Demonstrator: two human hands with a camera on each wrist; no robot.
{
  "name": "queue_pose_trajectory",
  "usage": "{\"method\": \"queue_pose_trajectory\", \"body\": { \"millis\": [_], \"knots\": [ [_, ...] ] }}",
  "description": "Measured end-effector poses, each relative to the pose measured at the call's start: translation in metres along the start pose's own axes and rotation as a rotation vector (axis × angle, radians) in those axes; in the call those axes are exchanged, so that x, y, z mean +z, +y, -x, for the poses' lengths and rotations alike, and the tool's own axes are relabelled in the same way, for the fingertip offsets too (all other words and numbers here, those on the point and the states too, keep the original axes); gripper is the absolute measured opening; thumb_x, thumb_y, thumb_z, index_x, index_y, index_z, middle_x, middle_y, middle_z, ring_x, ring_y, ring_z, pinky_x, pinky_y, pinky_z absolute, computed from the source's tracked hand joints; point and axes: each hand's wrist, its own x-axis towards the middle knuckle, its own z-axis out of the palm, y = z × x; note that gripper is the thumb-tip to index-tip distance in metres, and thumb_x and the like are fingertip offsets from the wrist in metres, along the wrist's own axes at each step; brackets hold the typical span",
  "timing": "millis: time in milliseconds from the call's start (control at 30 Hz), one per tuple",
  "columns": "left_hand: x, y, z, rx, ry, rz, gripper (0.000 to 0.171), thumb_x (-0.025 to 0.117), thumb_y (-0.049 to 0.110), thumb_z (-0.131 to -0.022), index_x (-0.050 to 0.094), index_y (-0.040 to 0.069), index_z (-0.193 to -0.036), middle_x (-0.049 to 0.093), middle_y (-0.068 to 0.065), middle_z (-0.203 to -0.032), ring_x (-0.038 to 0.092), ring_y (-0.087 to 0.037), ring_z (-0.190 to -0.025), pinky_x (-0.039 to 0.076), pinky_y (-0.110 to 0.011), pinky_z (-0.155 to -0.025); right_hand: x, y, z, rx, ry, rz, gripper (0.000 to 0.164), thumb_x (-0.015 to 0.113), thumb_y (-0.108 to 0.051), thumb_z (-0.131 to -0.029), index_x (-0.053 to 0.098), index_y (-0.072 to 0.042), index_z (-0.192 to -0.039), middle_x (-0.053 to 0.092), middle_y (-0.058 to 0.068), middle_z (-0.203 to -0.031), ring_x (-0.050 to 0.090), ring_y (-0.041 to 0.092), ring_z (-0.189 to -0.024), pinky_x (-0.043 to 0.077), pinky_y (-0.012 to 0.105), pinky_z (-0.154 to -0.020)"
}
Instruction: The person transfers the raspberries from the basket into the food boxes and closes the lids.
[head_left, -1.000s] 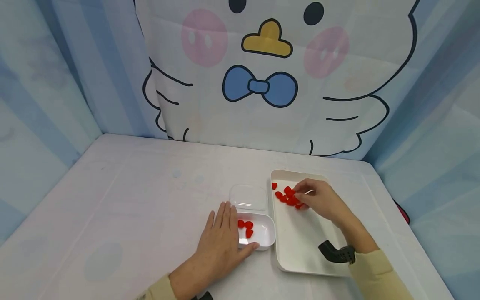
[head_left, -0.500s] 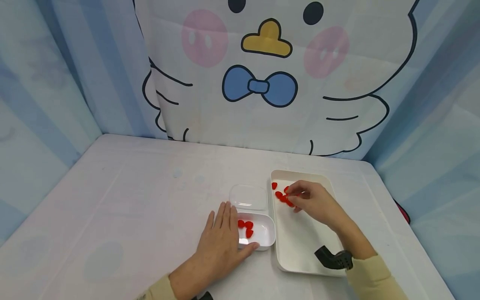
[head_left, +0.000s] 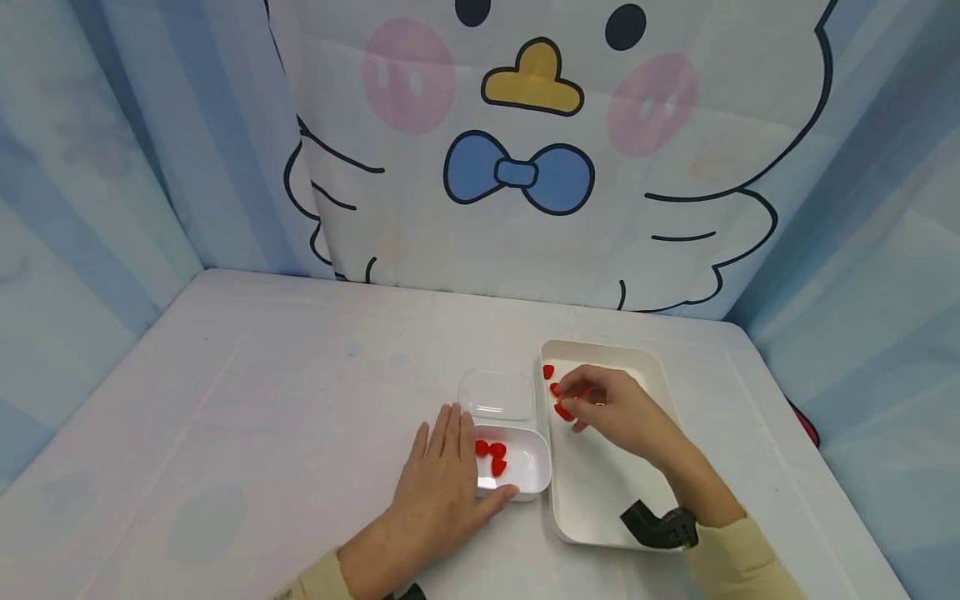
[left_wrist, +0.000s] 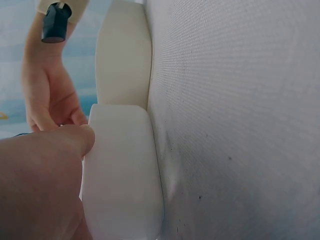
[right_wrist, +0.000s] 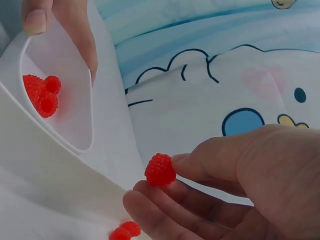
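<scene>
Raspberry (right_wrist: 160, 170), red, one, in hand. Location: above and right of the box (head_left: 528, 468), pinched between the thumb and fingers of the right hand (head_left: 615, 410).

Handling, as judged: very light; small, rounded, beaded all over. Beads should give fingertips some purchase, though the gloss may make it a little slippery. Whether real fruit or imitation cannot be told; treat as soft and easily crushed. Best hold: thumb and fingertip on opposite sides, at the widest part, lightly.

Loose raspberries (head_left: 548, 372), red, several: on the tray, to the right of the box and beyond it. Count uncertain; the right hand covers part of the group.

Boxed raspberries (head_left: 498, 467), red, three visible: inside the box, grouped toward its left side.

Tray (head_left: 600, 508), off-white, shallow: just right of the box; contact between them cannot be told.

Lid (head_left: 497, 396), clear: just beyond the box; any hinge is too faint to tell.

Left hand (head_left: 438, 483): fingers straight along the left side of the box, thumb out across its near side, steadying it by the look of things.
</scene>
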Motion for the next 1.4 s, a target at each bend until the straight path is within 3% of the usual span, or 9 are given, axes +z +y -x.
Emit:
{"method": "queue_pose_trajectory", "body": {
  "millis": [533,833,1100,1400],
  "knots": [
    [-0.001,0.001,0.000,-0.005,-0.017,0.000,0.101,0.049,0.071,-0.090,0.031,-0.009,-0.149,0.034,-0.026,-0.157,0.030,-0.039,-0.148,0.029,-0.056,-0.119,0.015,-0.010,0.001,-0.066,-0.056,0.019,0.016,0.062,-0.007,-0.093,0.067,-0.003,-0.108,0.069,0.006,-0.099,0.068,0.014,-0.070,0.057,0.026,-0.070],
    [-0.002,0.001,0.000,-0.004,-0.016,0.002,0.101,0.049,0.071,-0.090,0.032,-0.009,-0.149,0.034,-0.026,-0.157,0.030,-0.038,-0.148,0.029,-0.055,-0.119,0.022,-0.012,0.002,-0.122,-0.094,-0.037,0.014,0.064,-0.008,-0.092,0.067,-0.003,-0.105,0.068,0.006,-0.099,0.069,0.014,-0.079,0.060,0.030,-0.073],
    [-0.001,0.001,0.000,0.001,0.006,-0.015,0.100,0.049,0.071,-0.089,0.034,-0.009,-0.148,0.036,-0.026,-0.155,0.032,-0.039,-0.147,0.030,-0.055,-0.118,0.031,-0.016,0.003,-0.133,-0.119,0.002,0.014,0.067,-0.011,-0.093,0.068,-0.005,-0.106,0.069,0.003,-0.097,0.068,0.012,-0.083,0.057,0.020,-0.072],
    [-0.001,0.001,0.001,0.005,0.012,-0.015,0.099,0.049,0.070,-0.090,0.034,-0.009,-0.148,0.036,-0.026,-0.155,0.033,-0.038,-0.147,0.031,-0.055,-0.118,0.038,-0.018,0.002,-0.138,-0.130,0.071,0.014,0.069,-0.011,-0.091,0.069,-0.010,-0.105,0.069,-0.001,-0.097,0.066,0.011,-0.086,0.057,0.019,-0.074]
  ]
}}
